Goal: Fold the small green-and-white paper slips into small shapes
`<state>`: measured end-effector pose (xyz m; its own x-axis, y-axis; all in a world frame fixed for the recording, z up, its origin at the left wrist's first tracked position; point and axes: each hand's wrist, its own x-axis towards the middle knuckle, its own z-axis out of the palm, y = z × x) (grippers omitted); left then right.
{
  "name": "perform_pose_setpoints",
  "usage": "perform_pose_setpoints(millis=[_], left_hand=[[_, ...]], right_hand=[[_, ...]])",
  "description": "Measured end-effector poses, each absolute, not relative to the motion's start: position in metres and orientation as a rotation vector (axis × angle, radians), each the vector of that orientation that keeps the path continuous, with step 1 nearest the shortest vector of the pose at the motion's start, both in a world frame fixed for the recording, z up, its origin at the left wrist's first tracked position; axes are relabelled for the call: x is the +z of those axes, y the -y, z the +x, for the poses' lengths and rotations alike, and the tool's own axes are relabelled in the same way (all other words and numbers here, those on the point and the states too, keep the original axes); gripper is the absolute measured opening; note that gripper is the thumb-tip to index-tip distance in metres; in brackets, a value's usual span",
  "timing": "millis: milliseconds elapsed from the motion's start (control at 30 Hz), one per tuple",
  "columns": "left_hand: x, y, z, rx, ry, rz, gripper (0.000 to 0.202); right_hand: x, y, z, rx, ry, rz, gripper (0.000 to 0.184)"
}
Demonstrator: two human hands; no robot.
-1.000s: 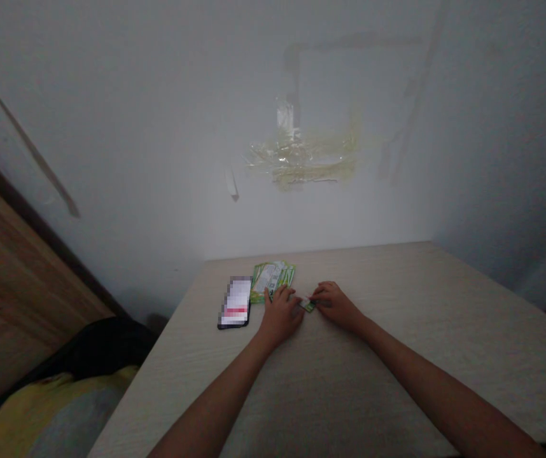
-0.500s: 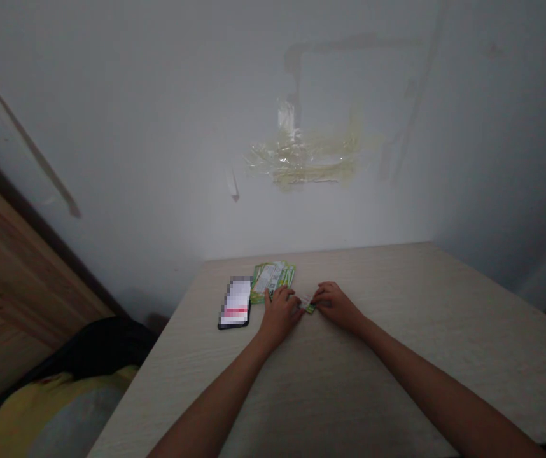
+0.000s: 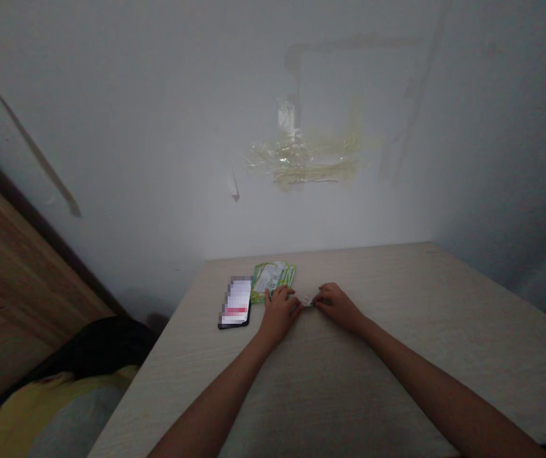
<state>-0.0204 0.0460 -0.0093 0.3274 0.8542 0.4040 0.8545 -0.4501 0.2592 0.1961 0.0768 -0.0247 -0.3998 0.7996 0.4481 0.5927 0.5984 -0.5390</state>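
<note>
Between my two hands, low over the table, is a small whitish piece (image 3: pixel 306 301), perhaps paper or a packet, with faint printing. My left hand (image 3: pixel 282 312) is closed at its left edge, the thumb side pinching it. The other fingers of that hand rest by the near edge of a pile of green and white printed packets (image 3: pixel 273 278). From the right, my right hand (image 3: pixel 335 304) pinches the piece's other edge between thumb and fingertips. Parts of the piece are covered by the fingers.
A phone (image 3: pixel 235 304) with a lit, blurred screen lies left of the packets. The pale wooden table (image 3: pixel 397 273) meets a wall (image 3: pixel 158 127) with peeling tape (image 3: pixel 301 159). Beyond the table's left edge are a yellow and grey thing (image 3: pixel 63 413) and wooden boards (image 3: pixel 0 286).
The small piece has turned or folded: its green lower corner showed before, and now only a whitish printed face shows. Both hands have shifted very slightly; the packets and phone stayed put.
</note>
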Motion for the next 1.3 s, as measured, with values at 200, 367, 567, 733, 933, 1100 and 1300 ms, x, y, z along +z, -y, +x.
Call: perform_pose_setpoints(millis=[200, 367, 567, 733, 933, 1100, 1300], left_hand=[[-0.009, -0.046, -0.019, -0.792, 1.656, -2.557, 0.012], [-0.009, -0.046, -0.019, -0.833, 1.671, -2.548, 0.012], [-0.008, -0.045, -0.016, -0.876, 1.743, -2.515, 0.013], [-0.005, -0.043, -0.012, -0.889, 1.790, -2.464, 0.012], [0.000, -0.042, -0.008, -0.827, 1.857, -2.396, 0.015], [0.000, -0.043, -0.007, -0.803, 1.876, -2.382, 0.018], [0.000, -0.043, -0.009, -0.795, 1.882, -2.375, 0.015]], right_hand=[[-0.024, -0.076, 0.195, 0.373, 2.136, -1.103, 0.012], [-0.021, -0.076, 0.195, 0.334, 2.163, -1.095, 0.008], [-0.025, -0.080, 0.197, 0.315, 2.195, -1.109, 0.012], [-0.030, -0.085, 0.196, 0.284, 2.190, -1.140, 0.016], [-0.032, -0.087, 0.191, 0.239, 2.167, -1.225, 0.020], [-0.031, -0.086, 0.186, 0.195, 2.195, -1.308, 0.022], [-0.032, -0.087, 0.184, 0.156, 2.215, -1.339, 0.021]])
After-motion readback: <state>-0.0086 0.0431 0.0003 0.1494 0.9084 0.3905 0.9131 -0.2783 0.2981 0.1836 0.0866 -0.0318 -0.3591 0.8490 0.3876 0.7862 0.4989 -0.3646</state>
